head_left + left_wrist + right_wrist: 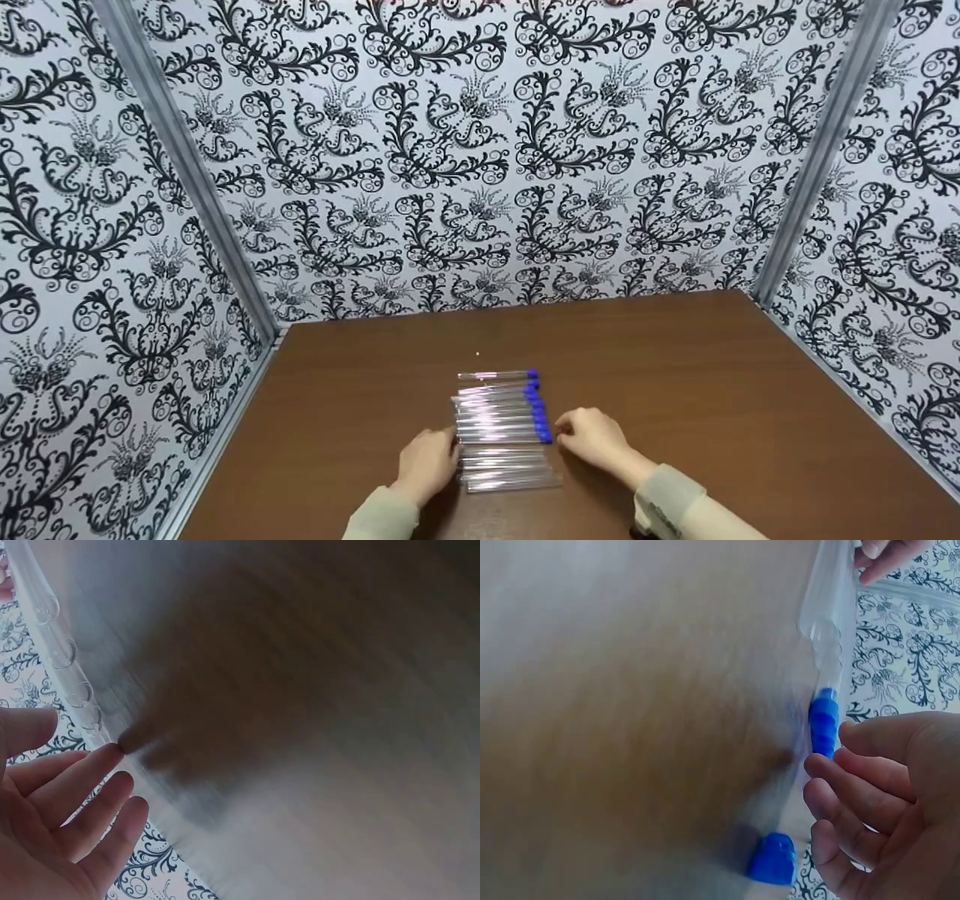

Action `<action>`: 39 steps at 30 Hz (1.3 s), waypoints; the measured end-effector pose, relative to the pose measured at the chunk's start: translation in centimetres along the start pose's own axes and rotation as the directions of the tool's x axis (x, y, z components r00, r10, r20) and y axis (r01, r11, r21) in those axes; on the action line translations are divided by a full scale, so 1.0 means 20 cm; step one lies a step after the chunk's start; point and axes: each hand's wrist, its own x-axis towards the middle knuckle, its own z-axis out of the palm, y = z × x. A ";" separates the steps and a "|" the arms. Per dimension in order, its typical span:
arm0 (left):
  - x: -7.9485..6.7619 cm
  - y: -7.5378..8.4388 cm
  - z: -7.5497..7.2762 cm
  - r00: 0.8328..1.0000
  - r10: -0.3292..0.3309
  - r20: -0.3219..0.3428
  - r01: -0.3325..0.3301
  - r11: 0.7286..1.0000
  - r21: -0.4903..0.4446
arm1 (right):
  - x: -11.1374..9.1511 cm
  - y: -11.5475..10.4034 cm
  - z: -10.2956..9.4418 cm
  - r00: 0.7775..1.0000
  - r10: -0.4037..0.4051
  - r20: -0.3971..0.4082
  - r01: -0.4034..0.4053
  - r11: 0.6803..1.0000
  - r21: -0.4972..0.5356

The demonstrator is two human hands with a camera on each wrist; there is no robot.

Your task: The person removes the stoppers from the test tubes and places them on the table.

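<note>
A row of clear test tubes (pixel 495 422) with blue caps (pixel 541 429) lies side by side on the brown table. Closer to the person are several tubes without caps (pixel 510 478). My left hand (pixel 429 461) is at the left ends of the tubes, its fingertips (pixel 112 754) right at their rounded ends. On the other side, my right hand (pixel 594 439) has its thumb and forefinger beside the nearest blue caps, with the other fingers loosely bent. A single blue cap (pixel 772 862) sits on the table below the right fingers and is hidden in the head view.
Brown table (pixel 360 367) surface spreads around the tubes. Patterned black-and-white walls (pixel 480 165) enclose it at the back and both sides, with grey metal posts (pixel 187 165) in the corners. One capped tube (pixel 495 375) lies slightly apart at the far end.
</note>
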 end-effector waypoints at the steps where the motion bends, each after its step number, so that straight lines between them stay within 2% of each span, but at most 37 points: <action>1: 0.00 0.00 0.00 1.000 -0.007 0.006 0.007 1.000 -0.008 | 0.00 0.00 0.01 1.000 0.000 0.004 0.000 1.000 0.004; 9: 0.01 0.02 -0.01 0.997 -0.039 0.061 0.043 0.997 -0.058 | 0.00 -0.03 0.04 1.000 -0.001 -0.010 0.001 1.000 0.017; 15: 0.00 0.04 -0.02 0.996 -0.053 0.077 0.059 0.995 -0.079 | 0.01 -0.05 0.06 1.000 0.010 -0.020 -0.010 1.000 0.015; 22: 0.01 0.06 -0.03 0.986 -0.086 0.144 0.105 0.985 -0.134 | 0.00 -0.06 0.06 0.999 0.014 -0.042 -0.013 1.000 0.014; 27: 0.01 0.06 -0.03 0.982 -0.098 0.164 0.124 0.981 -0.152 | 0.00 -0.06 0.06 0.997 0.022 -0.068 -0.022 1.000 0.004; 35: 0.03 0.06 -0.05 0.989 -0.085 0.121 0.105 0.981 -0.166 | 0.01 -0.05 0.05 0.996 0.025 -0.088 -0.027 0.999 -0.025; 39: 0.03 0.04 -0.06 0.994 -0.068 0.090 0.083 0.981 -0.177 | 0.02 -0.06 0.03 0.995 -0.003 -0.100 0.000 0.999 -0.034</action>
